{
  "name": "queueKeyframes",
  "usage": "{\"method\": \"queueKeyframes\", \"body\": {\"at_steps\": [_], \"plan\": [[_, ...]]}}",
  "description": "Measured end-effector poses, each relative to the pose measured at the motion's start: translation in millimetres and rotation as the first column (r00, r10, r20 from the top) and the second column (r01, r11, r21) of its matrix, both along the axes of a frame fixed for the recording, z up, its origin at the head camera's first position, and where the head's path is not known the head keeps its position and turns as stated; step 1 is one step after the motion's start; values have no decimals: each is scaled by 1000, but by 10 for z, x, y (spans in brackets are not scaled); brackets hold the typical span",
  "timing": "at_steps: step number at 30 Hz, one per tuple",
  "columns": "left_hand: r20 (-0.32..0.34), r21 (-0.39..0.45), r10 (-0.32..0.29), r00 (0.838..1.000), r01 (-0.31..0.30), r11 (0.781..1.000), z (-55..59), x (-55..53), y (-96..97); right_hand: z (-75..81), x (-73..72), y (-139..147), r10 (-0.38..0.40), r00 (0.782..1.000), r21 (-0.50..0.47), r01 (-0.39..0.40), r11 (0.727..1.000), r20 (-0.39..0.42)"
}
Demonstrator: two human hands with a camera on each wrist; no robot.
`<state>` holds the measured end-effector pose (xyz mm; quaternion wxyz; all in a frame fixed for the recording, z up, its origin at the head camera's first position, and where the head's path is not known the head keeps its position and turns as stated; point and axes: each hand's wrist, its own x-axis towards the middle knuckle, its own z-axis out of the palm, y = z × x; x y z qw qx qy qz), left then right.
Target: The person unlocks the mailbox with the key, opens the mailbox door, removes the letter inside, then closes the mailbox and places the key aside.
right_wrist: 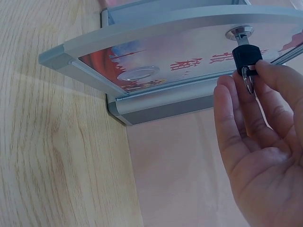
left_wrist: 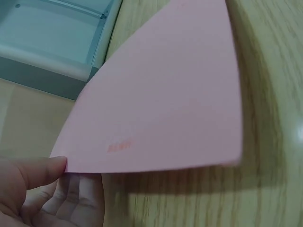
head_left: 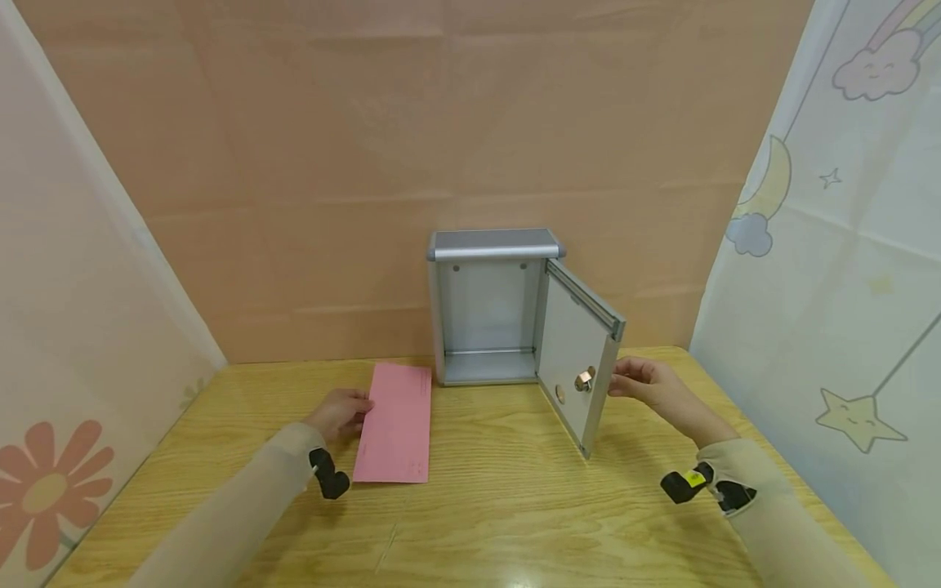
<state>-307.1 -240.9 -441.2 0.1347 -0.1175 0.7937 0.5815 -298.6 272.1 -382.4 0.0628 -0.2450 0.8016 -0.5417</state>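
Note:
My left hand (head_left: 340, 414) pinches a pink envelope (head_left: 397, 429) by its left edge, thumb on top. In the left wrist view the envelope (left_wrist: 165, 94) bows a little over the table and has small red print near the held edge. A silver metal letter box (head_left: 488, 314) stands upright with its door (head_left: 577, 351) swung out to the right. My right hand (head_left: 654, 388) is at the door's outer face. There it pinches a black-headed key (right_wrist: 247, 56), which sits in the lock (right_wrist: 240, 32) with a metal ring hanging from it.
The box stands at the back of a wooden table (head_left: 485, 506), close to a tan cloth backdrop (head_left: 309, 204). Printed white sheets flank the table, one on the left (head_left: 81, 286) and one on the right (head_left: 823, 286). The open door juts toward the front.

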Motion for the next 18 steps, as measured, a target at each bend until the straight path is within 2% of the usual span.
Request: {"method": "queueKeyframes", "body": {"at_steps": [11,18], "plan": [[16,-16,10,1000,-10,1000,-46,-10,61,35,9,-10,-20,1000,31,20,999,18],[-13,-107,9,1000,-10,994,-72,-38,97,57,9,-13,-13,999,43,11,999,42]]}}
